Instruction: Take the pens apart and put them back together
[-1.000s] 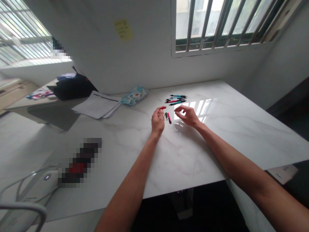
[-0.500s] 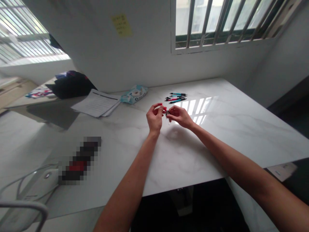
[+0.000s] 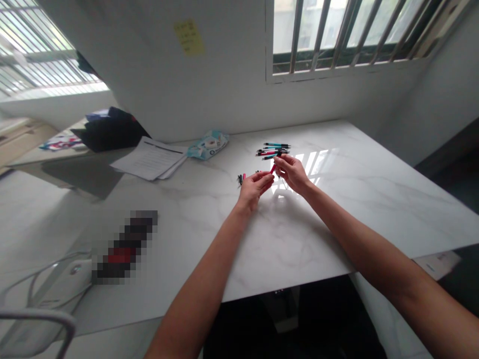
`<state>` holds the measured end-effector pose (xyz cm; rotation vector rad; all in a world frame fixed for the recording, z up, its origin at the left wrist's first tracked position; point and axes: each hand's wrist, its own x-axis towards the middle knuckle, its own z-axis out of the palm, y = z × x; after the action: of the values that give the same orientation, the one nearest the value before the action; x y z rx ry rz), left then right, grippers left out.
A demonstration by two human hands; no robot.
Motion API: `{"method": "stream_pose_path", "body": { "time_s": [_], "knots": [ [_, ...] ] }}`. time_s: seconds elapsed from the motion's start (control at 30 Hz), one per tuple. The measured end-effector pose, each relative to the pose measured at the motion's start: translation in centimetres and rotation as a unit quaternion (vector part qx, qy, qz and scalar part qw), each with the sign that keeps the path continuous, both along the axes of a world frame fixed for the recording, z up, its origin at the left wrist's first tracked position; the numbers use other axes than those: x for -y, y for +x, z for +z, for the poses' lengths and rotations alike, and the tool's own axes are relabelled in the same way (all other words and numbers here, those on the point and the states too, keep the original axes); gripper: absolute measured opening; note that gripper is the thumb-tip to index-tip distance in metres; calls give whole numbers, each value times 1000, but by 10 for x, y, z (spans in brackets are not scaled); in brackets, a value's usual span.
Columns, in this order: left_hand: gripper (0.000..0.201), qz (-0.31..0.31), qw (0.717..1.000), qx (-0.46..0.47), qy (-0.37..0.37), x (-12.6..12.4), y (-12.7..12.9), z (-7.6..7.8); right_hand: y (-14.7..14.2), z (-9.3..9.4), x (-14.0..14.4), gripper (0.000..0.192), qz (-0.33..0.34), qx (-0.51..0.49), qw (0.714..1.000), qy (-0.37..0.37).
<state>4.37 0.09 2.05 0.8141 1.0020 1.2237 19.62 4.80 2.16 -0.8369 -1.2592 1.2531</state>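
Note:
Both of my hands are raised over the white marbled table, close together. My left hand (image 3: 256, 188) is closed on the lower end of a red pen barrel (image 3: 273, 168). My right hand (image 3: 294, 173) pinches at the barrel's upper, dark end, and a thin clear piece shows below its fingers. Just beyond them lies a row of assembled pens (image 3: 275, 146), in blue, black and red. Small black and red pen parts (image 3: 241, 178) lie left of my left hand, partly hidden behind it.
A blue-and-white wipes packet (image 3: 208, 145) and printed sheets (image 3: 149, 158) lie toward the wall. A black bag (image 3: 110, 130) sits at the far left. A blurred-out dark object (image 3: 125, 249) and a grey device with cables (image 3: 56, 294) are at the left front.
Both hands have shifted right, the right one slightly upward. The red barrel now slants between them, and the small parts at the left have come into view.

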Motion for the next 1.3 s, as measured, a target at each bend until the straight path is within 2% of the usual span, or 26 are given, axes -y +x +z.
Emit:
{"method": "stream_pose_path", "body": {
  "time_s": [0.17, 0.27, 0.33, 0.4, 0.53, 0.6, 0.63, 0.77, 0.97, 1.13, 1.3],
  "knots": [
    [25, 18, 1000, -1, -18, -1, -2, 4, 12, 3, -8, 42, -46, 42, 998, 30],
    [27, 38, 999, -25, -8, -2, -4, 4, 30, 9, -17, 31, -110, 83, 988, 65],
    [29, 41, 998, -50, 11, -1, -6, 5, 42, 11, -22, 23, -157, 153, 971, 98],
    [31, 36, 995, -83, 34, 0, -8, 7, 53, 10, -25, 16, -189, 268, 937, 121],
    [23, 31, 987, -136, 74, 2, -8, 10, 67, -5, -20, 10, -171, 517, 830, 119],
    [19, 41, 983, -154, 93, 2, -7, 11, 71, -15, -15, 13, -149, 582, 792, 111],
    [18, 45, 980, -162, 103, 1, -6, 10, 72, -20, -13, 15, -143, 596, 783, 108],
    [19, 38, 967, -196, 157, -3, -6, 5, 74, -29, -10, 20, -129, 590, 789, 112],
    [19, 22, 932, -282, 227, -5, -7, -2, 75, -27, -9, 20, -111, 572, 805, 107],
    [14, 37, 912, -323, 252, 1, -3, -1, 76, -28, -7, 18, -95, 552, 821, 109],
    [6, 71, 906, -333, 251, 3, -1, 3, 79, -34, -10, 17, -127, 531, 828, 127]
  ]
}}
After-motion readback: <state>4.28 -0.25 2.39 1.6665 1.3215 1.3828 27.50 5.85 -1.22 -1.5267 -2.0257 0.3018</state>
